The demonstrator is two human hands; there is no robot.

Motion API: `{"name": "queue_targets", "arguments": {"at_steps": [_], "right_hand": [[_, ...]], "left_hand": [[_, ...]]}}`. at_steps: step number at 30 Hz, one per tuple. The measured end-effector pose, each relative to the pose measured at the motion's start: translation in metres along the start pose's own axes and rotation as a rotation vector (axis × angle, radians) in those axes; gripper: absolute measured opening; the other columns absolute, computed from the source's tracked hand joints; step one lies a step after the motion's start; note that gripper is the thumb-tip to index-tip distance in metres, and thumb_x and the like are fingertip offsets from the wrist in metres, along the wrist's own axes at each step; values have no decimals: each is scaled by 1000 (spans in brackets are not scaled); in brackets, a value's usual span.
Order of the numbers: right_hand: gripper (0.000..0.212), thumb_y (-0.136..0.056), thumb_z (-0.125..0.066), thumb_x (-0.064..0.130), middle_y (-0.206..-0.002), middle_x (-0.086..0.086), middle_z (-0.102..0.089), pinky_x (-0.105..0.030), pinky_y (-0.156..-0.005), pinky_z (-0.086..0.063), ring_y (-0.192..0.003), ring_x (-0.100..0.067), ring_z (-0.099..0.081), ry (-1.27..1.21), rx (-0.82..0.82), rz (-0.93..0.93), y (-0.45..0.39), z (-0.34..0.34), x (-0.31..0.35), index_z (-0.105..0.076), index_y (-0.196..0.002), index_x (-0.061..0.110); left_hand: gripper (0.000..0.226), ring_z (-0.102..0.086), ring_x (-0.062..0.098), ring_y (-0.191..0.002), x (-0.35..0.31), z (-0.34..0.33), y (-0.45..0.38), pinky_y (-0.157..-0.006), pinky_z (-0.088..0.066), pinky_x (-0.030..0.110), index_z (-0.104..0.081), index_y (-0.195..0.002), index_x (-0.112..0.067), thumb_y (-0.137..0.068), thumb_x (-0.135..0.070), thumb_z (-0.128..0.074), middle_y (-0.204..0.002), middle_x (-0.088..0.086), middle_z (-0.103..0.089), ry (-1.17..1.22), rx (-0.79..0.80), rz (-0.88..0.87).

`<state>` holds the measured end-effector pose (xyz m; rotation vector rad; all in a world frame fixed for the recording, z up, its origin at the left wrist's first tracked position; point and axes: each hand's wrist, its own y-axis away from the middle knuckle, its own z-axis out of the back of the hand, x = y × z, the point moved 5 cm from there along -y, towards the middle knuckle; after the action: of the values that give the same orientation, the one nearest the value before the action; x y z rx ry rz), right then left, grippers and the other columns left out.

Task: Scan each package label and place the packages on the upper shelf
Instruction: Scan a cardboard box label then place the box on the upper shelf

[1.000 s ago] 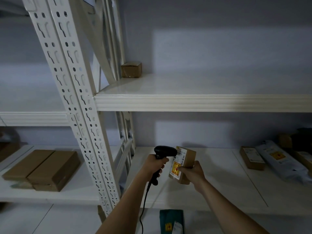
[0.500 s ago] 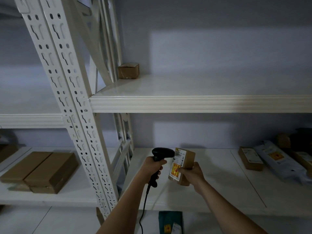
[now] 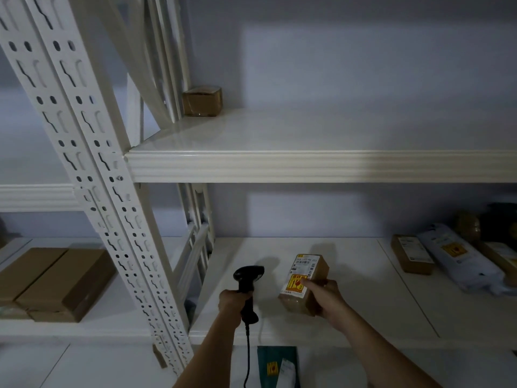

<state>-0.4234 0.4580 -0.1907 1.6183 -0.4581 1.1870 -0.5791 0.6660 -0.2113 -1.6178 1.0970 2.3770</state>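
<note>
Shelving of pale metal fills the head view, its perforated upright (image 3: 92,175) slanting across the left and cutting off part of the lower left bay, where two flat brown cartons (image 3: 53,281) lie side by side. The upper shelf (image 3: 307,166) carries one small brown box (image 3: 202,100) in its back left corner. On the lower shelf (image 3: 363,312), far right, a small labelled box (image 3: 411,257) and a white mailer bag (image 3: 458,260) lie beside darker parcels too dim to make out. A green packet (image 3: 278,366) shows at the bottom edge.

The left hand (image 3: 233,302) is wrapped round the handle of a black scanner (image 3: 247,285), head raised and turned toward the right, cable hanging down. The right hand (image 3: 324,298) grips a brown package (image 3: 306,284) from its right side, thumb on the label (image 3: 300,274), which faces up and left; the package is held over the lower shelf, just beside the scanner, not touching it
</note>
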Motion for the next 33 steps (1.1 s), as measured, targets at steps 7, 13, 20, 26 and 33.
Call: {"name": "queue_targets", "arguments": {"at_steps": [7,13,20,26,33], "right_hand": [[52,-87,-78,22,-111,-9,-73,-50,-92,-57,-102,-28,-70,-29,65,-81,-5,-5,-15,-54,-132,13],[61,-93,-71,28,-119,-12,-71,-56,-91,-57,-102,-32,-71,-112,72,-106,-13,-6,-22,-42,-145,14],[53,-96,-64,36,-116,-8,-70,-51,-75,-62,-93,-30,-73,-116,24,-24,-4,-4,-4,-39,-143,33],[41,-99,-58,38,-114,-6,-72,-52,-84,-60,-98,-30,-72,-69,53,72,21,-7,42,-51,-138,27],[40,-103,-48,37,-120,-14,-69,-56,-90,-57,-104,-34,-70,-36,155,174,76,-19,108,-51,-138,17]], "left_hand": [[30,-66,35,-92,18,-11,-23,-78,-52,36,-69,-101,11,-85,-15,-74,-93,23,-67,-115,3,33],[24,-67,36,-94,29,-13,-35,-78,-54,37,-71,-96,2,-83,-17,-76,-95,21,-69,-162,-41,114],[21,-58,32,-83,22,-7,-23,-67,-47,33,-59,-104,5,-91,-12,-62,-90,18,-56,-261,-71,124],[32,-63,31,-99,-46,-22,25,-82,-51,33,-60,-124,-5,-97,-17,-50,-116,17,-66,-402,-56,-207],[30,-69,15,-104,-123,-56,130,-92,-55,33,-62,-124,-30,-100,-41,-47,-116,0,-72,-11,334,-529]]}}
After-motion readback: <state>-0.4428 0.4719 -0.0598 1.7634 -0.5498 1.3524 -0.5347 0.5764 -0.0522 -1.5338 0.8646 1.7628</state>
